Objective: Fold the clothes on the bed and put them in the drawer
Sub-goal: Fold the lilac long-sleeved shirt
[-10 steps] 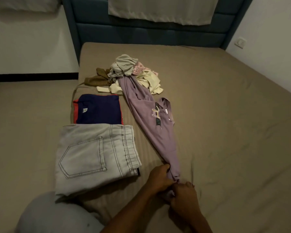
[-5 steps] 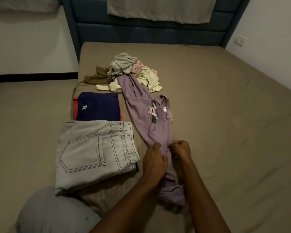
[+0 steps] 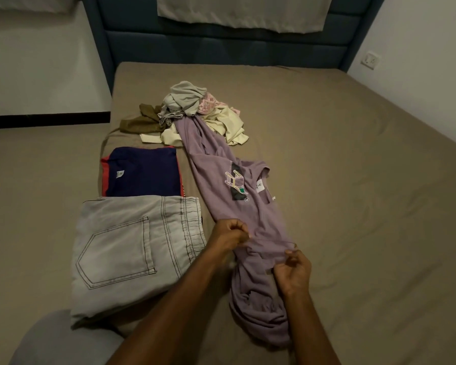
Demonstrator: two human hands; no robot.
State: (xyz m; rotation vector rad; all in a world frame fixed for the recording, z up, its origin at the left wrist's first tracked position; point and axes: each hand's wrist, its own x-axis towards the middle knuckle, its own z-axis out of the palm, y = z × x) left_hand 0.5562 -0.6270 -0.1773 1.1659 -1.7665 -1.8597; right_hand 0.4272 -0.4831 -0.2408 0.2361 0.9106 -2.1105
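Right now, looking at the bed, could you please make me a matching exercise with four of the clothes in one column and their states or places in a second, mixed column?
Things:
1. purple printed T-shirt
2. light grey denim jeans
3. navy blue garment with red trim
4. pile of mixed unfolded clothes

States:
A. folded, nearest the person
B. heaped toward the headboard
C. stretched out, pinched by both hands
D. folded, just beyond the jeans

Pairs: 1-C, 2-A, 3-D, 4-B
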